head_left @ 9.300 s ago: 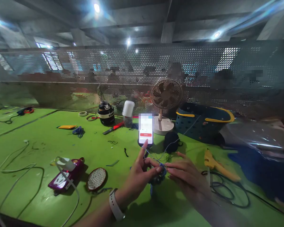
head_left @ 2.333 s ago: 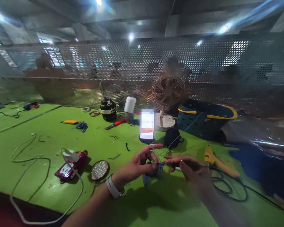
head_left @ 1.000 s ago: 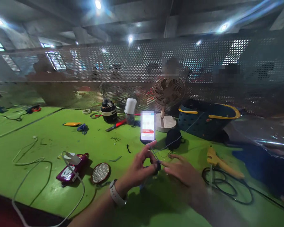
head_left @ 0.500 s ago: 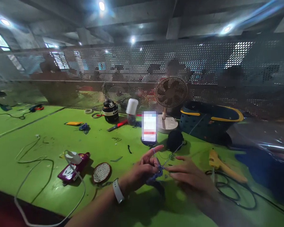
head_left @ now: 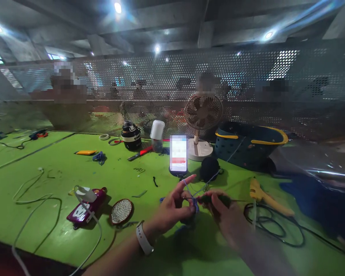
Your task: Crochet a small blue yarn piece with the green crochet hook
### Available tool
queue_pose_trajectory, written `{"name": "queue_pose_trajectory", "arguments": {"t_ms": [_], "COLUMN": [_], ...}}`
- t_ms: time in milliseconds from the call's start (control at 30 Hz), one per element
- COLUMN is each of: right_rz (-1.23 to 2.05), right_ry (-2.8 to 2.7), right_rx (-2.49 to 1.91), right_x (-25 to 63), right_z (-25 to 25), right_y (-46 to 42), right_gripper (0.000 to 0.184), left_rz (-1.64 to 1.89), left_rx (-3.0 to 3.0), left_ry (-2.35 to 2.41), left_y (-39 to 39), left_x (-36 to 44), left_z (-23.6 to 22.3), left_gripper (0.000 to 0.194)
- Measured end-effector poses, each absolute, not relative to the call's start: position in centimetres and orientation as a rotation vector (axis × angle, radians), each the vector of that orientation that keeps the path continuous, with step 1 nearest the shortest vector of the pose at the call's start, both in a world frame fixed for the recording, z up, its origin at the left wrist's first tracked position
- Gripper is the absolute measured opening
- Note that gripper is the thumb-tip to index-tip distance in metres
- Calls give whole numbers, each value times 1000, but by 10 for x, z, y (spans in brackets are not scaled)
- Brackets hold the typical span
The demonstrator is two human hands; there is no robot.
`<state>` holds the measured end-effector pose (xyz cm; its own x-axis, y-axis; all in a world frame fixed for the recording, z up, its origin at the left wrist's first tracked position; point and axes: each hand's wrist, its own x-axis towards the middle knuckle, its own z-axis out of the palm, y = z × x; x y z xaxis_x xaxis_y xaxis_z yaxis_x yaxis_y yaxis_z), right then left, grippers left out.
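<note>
My left hand [head_left: 171, 209] pinches a small piece of blue crochet work [head_left: 194, 206], its forefinger raised with a blue yarn strand [head_left: 202, 188] running over it. My right hand [head_left: 225, 216] is closed on a thin crochet hook with a dark green grip [head_left: 218, 199], whose tip meets the blue piece. The strand leads back to a dark ball of yarn [head_left: 209, 168] on the green table [head_left: 57, 168]. A lit phone [head_left: 178, 153] stands upright just beyond my left forefinger.
A small fan [head_left: 202, 115] and a dark basket with yellow trim [head_left: 247, 147] stand at the back by a perforated metal screen [head_left: 161, 84]. A yellow tool [head_left: 261, 195] and a coiled black cable [head_left: 271, 226] lie to the right. A purple device [head_left: 84, 205], round disc [head_left: 121, 211] and white cable [head_left: 31, 199] lie left.
My right hand's fingers, stretched out half a second ago, have curled round the hook. The hook tip has come back to the blue piece. My left forefinger stays raised.
</note>
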<state>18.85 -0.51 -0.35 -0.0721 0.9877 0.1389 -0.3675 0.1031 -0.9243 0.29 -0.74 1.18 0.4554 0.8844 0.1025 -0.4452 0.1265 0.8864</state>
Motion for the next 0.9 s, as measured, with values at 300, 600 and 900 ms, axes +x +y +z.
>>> {"name": "queue_pose_trajectory", "arguments": {"t_ms": [300, 600, 900], "right_rz": [925, 749, -385], "right_ry": [-1417, -1453, -1920], "right_rx": [-809, -859, -652], "right_x": [195, 186, 189], "right_z": [-3, 2, 9], "right_y": [-10, -15, -17], "right_gripper": [12, 10, 24], "left_rz": [1124, 1274, 1269], "left_rx": [1230, 1193, 979], "left_ry": [587, 738, 638], "left_y": [-13, -13, -18], "left_x": [2, 12, 23], "left_z": [12, 17, 4], "left_gripper": [65, 64, 76]}}
